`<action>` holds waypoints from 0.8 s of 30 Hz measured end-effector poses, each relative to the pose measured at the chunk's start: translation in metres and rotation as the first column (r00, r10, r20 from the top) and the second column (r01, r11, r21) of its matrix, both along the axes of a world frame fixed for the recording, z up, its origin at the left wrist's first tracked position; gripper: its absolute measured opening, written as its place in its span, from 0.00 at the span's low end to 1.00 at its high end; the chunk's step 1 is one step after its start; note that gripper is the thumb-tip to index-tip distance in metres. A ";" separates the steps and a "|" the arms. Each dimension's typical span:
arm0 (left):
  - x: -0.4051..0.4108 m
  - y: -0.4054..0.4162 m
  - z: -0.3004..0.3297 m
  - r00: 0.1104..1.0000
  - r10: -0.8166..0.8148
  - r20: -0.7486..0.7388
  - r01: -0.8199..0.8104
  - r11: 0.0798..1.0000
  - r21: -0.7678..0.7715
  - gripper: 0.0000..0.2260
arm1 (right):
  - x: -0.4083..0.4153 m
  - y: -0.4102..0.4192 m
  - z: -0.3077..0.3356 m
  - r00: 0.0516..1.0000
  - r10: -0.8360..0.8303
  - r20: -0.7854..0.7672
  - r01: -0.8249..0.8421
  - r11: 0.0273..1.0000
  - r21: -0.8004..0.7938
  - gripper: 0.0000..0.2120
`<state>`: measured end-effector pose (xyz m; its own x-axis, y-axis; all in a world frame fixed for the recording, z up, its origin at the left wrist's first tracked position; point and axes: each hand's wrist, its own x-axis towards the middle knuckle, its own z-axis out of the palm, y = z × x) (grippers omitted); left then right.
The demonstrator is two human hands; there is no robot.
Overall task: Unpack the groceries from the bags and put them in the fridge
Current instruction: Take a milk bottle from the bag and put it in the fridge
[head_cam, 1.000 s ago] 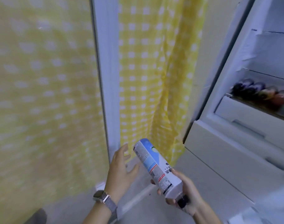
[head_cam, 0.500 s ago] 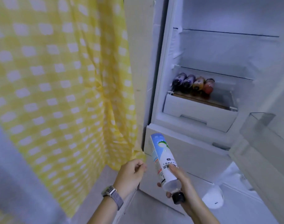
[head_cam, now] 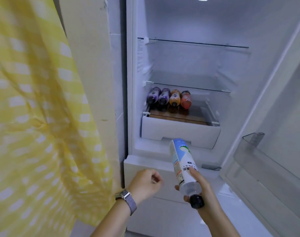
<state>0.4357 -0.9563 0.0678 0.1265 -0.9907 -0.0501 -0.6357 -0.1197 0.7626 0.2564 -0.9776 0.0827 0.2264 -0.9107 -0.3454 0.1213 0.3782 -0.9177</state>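
My right hand (head_cam: 203, 189) grips a white and blue drink bottle (head_cam: 181, 161) near its black cap, base pointing up toward the open fridge (head_cam: 188, 65). The bottle hangs in front of the fridge's white lower drawer (head_cam: 180, 132). My left hand (head_cam: 145, 183), with a watch on the wrist, hovers to the left of the bottle, fingers loosely curled and holding nothing. Several bottles (head_cam: 168, 98), purple, orange and red, lie side by side on the lowest glass shelf above the drawer.
The fridge door (head_cam: 272, 151) stands open at the right, with a clear door bin (head_cam: 251, 151). Two upper glass shelves (head_cam: 197, 43) are bare. A yellow checked curtain (head_cam: 34, 117) hangs at the left beside a cream panel (head_cam: 94, 82). The freezer front (head_cam: 154, 211) is closed below.
The view has swung right from the curtain to face the open fridge. My right hand has carried the bottle toward the fridge. My left hand's fingers have curled in.
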 end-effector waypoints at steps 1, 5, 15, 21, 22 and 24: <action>-0.002 -0.013 0.000 1.000 -0.014 -0.003 0.014 1.000 -0.003 0.10 | -0.002 -0.010 0.000 1.000 -0.015 -0.006 0.015 1.000 -0.005 0.32; -0.007 -0.067 0.001 0.998 -0.069 0.002 0.069 0.997 -0.016 0.11 | -0.009 -0.053 0.003 0.996 -0.091 -0.011 0.091 0.995 -0.050 0.28; 0.008 -0.214 0.021 0.992 -0.104 0.072 0.106 0.994 -0.032 0.10 | 0.000 -0.190 0.040 0.985 -0.159 -0.065 0.145 0.973 -0.182 0.23; 0.038 -0.265 0.027 0.991 -0.072 0.109 0.074 0.997 -0.008 0.05 | 0.012 -0.215 0.084 0.996 0.045 -0.077 -0.061 0.973 -0.223 0.31; 0.043 -0.270 0.029 0.990 -0.079 0.121 0.078 0.997 0.011 0.04 | 0.015 -0.216 0.093 0.993 0.087 -0.079 -0.103 0.967 -0.233 0.32; 0.052 -0.280 0.031 0.984 -0.069 0.167 0.073 0.997 -0.019 0.07 | 0.023 -0.218 0.114 0.983 0.167 -0.082 -0.183 0.948 -0.261 0.29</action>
